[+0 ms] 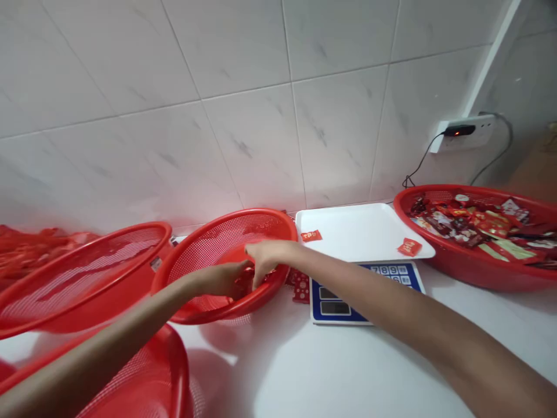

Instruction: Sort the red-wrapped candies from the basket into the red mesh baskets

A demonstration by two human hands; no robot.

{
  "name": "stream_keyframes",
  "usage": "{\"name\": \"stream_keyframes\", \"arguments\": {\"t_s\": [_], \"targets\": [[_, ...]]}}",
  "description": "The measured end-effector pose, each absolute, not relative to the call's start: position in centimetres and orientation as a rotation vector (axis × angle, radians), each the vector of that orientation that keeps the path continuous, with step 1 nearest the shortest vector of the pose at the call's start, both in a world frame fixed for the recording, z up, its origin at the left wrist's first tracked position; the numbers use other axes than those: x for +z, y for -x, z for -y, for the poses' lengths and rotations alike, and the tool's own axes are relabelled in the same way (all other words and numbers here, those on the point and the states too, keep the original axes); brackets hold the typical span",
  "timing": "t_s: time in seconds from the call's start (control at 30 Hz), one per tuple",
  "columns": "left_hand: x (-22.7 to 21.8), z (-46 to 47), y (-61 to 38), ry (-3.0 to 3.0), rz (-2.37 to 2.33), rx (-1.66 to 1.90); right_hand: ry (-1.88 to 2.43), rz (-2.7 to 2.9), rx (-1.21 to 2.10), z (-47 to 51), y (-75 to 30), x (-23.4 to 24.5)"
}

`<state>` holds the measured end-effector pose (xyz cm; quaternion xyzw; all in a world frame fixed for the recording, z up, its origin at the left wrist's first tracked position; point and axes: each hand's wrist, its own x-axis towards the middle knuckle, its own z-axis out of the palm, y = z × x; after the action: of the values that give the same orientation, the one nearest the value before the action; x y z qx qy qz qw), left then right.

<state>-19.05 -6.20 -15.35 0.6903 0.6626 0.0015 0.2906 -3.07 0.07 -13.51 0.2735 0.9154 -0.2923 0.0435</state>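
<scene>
Both hands reach into a red mesh basket (187,310) at the middle of the table, by the wall. My left hand (232,280) is inside it, fingers curled around something red and shiny. Beside it, my right hand (266,259) bends down with its fingers drawn together. Small red shiny wrappers show between the two hands, but what each one grips is mostly hidden. My right forearm crosses above a digital scale (342,316) with a blue panel. Two small red packets, one on the left (311,235) and one on the right (409,247), lie on its white pan (352,223).
At right stands a red basket (456,276) filled with mixed wrapped sweets. More red baskets, one farther back (108,290) and one nearer (178,371), stand at left. Dark red dotted packets (301,287) lie beside the scale. A power strip (467,132) is on the tiled wall.
</scene>
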Motion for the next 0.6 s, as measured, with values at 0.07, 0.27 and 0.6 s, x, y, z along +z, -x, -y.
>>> {"name": "stream_keyframes", "arguments": {"t_s": [0.07,0.27,0.6], "targets": [[-13.8,5.6,19.0,-1.921,-1.751,-0.074,-0.921,-3.032,-0.904,0.2,-0.7,-12.1],[-11.7,2.0,12.8,-2.370,-1.668,0.071,-1.652,-3.096,-0.412,0.4,-18.5,-11.7],[-13.2,-2.1,2.0,-2.540,-1.720,-0.022,-1.708,-2.829,-0.353,-2.1,-23.5,-16.6]]}}
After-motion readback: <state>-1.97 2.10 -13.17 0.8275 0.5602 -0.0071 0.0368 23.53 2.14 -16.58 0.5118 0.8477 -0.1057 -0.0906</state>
